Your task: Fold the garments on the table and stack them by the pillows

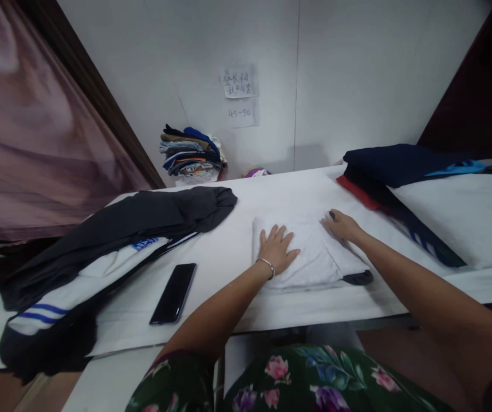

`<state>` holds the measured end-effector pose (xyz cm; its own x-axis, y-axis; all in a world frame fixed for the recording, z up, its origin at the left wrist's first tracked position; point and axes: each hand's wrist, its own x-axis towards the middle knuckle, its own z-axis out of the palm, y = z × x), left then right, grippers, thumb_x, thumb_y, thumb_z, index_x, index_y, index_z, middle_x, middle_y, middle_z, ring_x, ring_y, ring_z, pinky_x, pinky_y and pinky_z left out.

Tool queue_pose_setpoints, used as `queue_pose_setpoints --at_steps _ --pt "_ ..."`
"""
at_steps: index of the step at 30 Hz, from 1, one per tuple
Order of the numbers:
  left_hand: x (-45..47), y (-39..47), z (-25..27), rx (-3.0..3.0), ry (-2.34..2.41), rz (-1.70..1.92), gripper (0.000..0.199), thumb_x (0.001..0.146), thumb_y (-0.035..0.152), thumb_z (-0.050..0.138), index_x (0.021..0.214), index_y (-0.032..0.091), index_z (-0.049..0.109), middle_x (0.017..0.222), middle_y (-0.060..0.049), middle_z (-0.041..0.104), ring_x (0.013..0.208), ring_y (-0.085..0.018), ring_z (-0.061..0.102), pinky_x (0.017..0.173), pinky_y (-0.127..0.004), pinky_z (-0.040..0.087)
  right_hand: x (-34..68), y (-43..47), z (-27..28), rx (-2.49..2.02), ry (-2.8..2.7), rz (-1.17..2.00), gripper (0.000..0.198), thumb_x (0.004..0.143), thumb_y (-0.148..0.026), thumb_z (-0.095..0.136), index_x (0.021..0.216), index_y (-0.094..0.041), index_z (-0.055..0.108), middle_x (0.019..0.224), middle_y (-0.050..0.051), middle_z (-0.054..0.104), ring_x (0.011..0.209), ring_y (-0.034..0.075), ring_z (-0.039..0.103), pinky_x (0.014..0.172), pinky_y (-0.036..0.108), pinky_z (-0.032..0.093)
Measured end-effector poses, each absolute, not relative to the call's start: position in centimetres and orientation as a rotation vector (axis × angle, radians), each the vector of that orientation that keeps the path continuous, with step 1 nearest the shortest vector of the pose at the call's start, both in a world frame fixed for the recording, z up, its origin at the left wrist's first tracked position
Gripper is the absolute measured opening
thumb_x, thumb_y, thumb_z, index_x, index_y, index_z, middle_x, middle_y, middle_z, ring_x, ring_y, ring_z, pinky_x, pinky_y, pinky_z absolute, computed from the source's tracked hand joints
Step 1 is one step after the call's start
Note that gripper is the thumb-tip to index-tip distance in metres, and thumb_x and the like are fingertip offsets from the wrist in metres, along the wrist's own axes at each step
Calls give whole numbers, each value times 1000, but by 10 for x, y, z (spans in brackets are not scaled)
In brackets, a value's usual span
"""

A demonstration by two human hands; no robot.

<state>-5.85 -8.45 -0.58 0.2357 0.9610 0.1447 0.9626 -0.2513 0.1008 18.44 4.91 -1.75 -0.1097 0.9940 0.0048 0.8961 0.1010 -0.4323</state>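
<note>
My left hand (276, 250) lies flat, my right hand (342, 225) pinches the white garment (310, 257).
The left one is spread on top, the right one is curled at its far right corner. The garment is folded, near the front edge of the surface (224, 269); leftward are a phone (173, 293) and black and white clothes (155, 214).

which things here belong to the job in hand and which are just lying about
In the job:
white garment, under the left hand, right hand at its edge
likely clothes at left, clothes at right

Seemingly just lying about:
black phone
</note>
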Motion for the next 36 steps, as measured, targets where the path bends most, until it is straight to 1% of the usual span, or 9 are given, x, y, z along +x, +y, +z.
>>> queue_pose_setpoints --at_steps 2,5,8,12,18,21,27,31,36 --pt "-59 -85 -6 -2456 -1919 -282 59 91 59 29 140 29 39 153 -4 28 142 -29 14 111 -60 13 183 44 -15 -1860 -2117 485 79 80 -63 49 142 -17 38 121 14 62 106 29 60 85 34 46" --pt "-58 -84 -5 -2466 -1917 -293 59 90 60 31 139 28 41 153 -5 29 142 -29 15 111 -61 12 180 36 -19 -1792 -2144 438 66 81 -55 51 137 -20 46 121 12 62 107 28 59 85 34 45" --pt "-55 -82 -3 -2497 -1927 -293 60 89 60 33 139 28 42 152 -6 30 142 -30 15 111 -61 11 180 35 -29 -1733 -2108 399 51 82 -47 52 126 -20 56 112 10 66 99 26 62 81 33 46" --pt "-49 -80 -3 -2536 -1919 -279 60 89 60 32 138 28 43 151 -6 32 142 -29 17 113 -60 7 181 41 -35 -1783 -2055 347 49 80 -48 54 117 -16 59 95 11 68 86 25 63 70 32 45" --pt "-46 -81 -5 -2524 -1898 -308 59 89 59 34 138 26 43 151 -7 33 142 -28 18 113 -60 4 181 50 -23 -1797 -2100 441 30 77 -48 53 73 -20 60 72 4 63 71 20 58 61 28 41" --pt "-51 -80 -1 -2569 -1892 -325 58 90 59 33 136 26 45 150 -6 35 141 -27 20 113 -59 7 183 48 -21 -1783 -2080 344 26 79 -43 51 67 -21 55 74 4 62 71 19 57 62 28 39" --pt "-66 -83 -1 -2487 -2008 -405 57 91 58 33 138 27 42 153 -4 29 143 -24 15 114 -53 13 190 44 -32 -1835 -2056 211 27 82 -41 47 74 -18 58 89 10 63 82 22 58 69 30 42" --pt "-67 -84 -6 -2487 -2013 -373 57 91 57 34 140 27 40 154 -4 27 143 -25 14 114 -53 13 187 35 -16 -1860 -2083 310 36 79 -43 55 99 -15 63 104 14 65 89 26 60 76 36 45" --pt "-72 -80 -2 -2554 -2040 -426 59 91 58 36 140 26 40 154 -4 25 144 -24 12 115 -53 9 183 -31 18 -1262 -2193 450 42 86 -43 49 122 -23 57 131 9 55 110 27 56 86 38 49"
